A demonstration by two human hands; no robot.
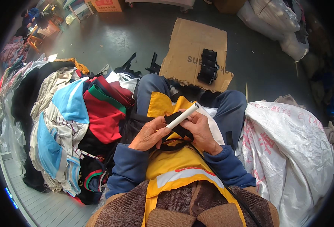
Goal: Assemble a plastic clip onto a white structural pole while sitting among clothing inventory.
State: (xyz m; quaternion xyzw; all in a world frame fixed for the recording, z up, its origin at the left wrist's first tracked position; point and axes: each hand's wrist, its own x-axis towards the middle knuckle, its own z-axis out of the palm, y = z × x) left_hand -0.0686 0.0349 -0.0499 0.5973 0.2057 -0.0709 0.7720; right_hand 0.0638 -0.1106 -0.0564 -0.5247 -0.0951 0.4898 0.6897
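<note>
Over my lap, my left hand (pixel 150 132) is closed, pinching a piece of black cloth (pixel 173 118). My right hand (pixel 201 130) is closed too, its fingers around a slim white stick (pixel 182 115) with a dark tip. The stick slants from near my left thumb up to the right, and black cloth also lies beneath it and between my hands. What some fingers grip is hidden behind the stick and the cloth. Below my hands a yellow apron (pixel 186 162) with a pale band covers my front.
Heaped garments (pixel 68 125) in red, light blue, beige and black lie at my left. A big white woven sack (pixel 284 159) stands at my right. Ahead, flat cardboard (pixel 187 38) carries a stack of black pieces (pixel 208 66). A person (pixel 30 17) is at the far left.
</note>
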